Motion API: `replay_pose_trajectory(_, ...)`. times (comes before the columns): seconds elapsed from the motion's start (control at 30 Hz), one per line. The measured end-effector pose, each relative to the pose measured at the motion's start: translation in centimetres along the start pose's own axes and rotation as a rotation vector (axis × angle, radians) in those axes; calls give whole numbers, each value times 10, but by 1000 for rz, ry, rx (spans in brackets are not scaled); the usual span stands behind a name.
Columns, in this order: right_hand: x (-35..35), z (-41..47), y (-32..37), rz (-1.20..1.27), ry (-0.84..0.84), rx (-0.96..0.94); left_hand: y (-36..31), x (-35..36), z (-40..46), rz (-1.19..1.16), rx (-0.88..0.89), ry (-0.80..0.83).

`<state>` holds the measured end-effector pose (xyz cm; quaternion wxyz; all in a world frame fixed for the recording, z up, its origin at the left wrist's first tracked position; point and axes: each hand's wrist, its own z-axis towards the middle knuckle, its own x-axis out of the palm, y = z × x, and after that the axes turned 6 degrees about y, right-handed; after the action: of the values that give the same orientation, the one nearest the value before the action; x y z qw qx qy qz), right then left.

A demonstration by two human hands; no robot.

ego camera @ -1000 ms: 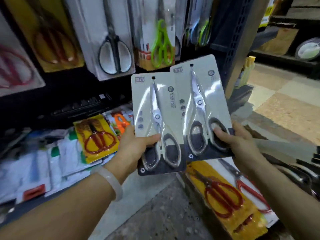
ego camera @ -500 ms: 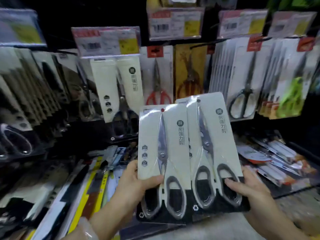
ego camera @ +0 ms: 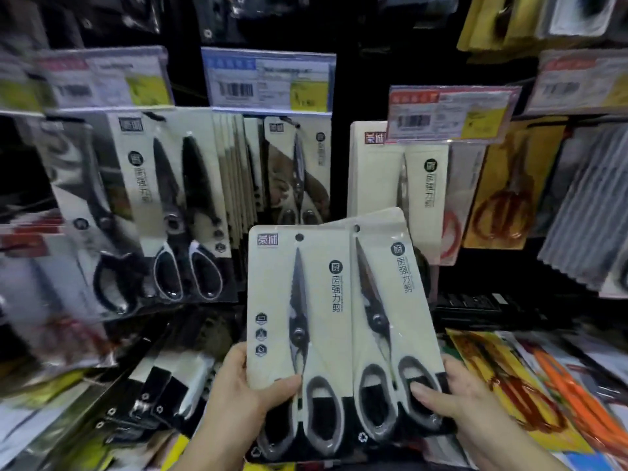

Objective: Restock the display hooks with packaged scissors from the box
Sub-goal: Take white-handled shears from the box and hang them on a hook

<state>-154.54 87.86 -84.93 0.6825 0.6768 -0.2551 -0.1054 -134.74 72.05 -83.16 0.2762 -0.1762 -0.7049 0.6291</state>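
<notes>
Cream scissor packs (ego camera: 299, 321), grey handles, overlapping, upright

- only one view was given, from a wide-angle camera worn on the person's head.
- it faced forward and slightly down at a display wall (ego camera: 190, 205) of hanging packs, very near.
- both hands entered from the bottom edge of the frame.

Two scissor packs (ego camera: 326, 334) of matt cream card under glossy clear plastic blister, scissor blades (ego camera: 299, 300) of dull grey metal, handles (ego camera: 319, 413) of smooth grey and white plastic, price tags (ego camera: 268, 81) in shiny plastic sleeves
</notes>
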Motion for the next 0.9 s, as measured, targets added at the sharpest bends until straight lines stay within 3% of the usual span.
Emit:
replay_pose_trajectory(0.47, 63, 68, 38, -111, 19, -373, -47, -35, 6, 104, 304, -170)
replay_pose_trajectory(0.9, 96, 88, 31, 31, 75, -298, -39, -64, 2, 60, 262, -191)
